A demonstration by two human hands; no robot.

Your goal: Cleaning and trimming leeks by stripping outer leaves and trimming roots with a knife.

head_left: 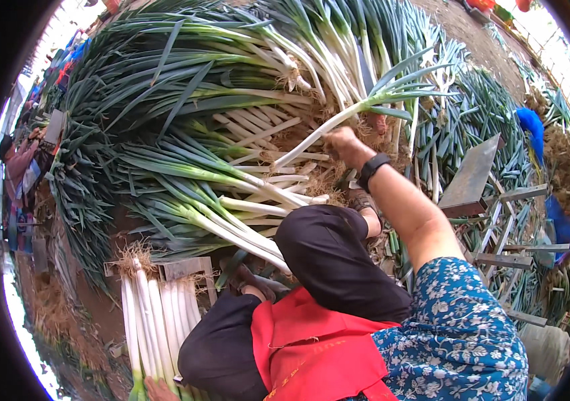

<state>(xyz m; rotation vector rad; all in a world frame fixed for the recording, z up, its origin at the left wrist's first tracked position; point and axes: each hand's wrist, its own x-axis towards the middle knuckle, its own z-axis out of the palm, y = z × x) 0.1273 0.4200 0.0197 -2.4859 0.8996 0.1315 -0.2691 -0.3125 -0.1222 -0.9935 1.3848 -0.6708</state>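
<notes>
Ahead of me, my right hand point(346, 146) is closed at the white stem of a leek point(318, 136). This leek slants across the pile, its green leaves fanning up to the right. A black band circles my right wrist. At the lower left edge, my left hand point(159, 389) is partly cut off by the picture; its fingers curl over a row of leeks point(159, 327). Those leeks lie side by side, roots away from me and green parts toward me. Their root ends rest by a small wooden stool or bench point(188, 269).
A large heap of leeks point(191, 100) spreads across the ground ahead and left. More leeks point(485, 120) lie at the right, beside a metal sheet point(472, 174) and wooden frames point(499, 257). Blue plastic point(532, 137) sits at the far right. Another person point(21, 167) is at the far left.
</notes>
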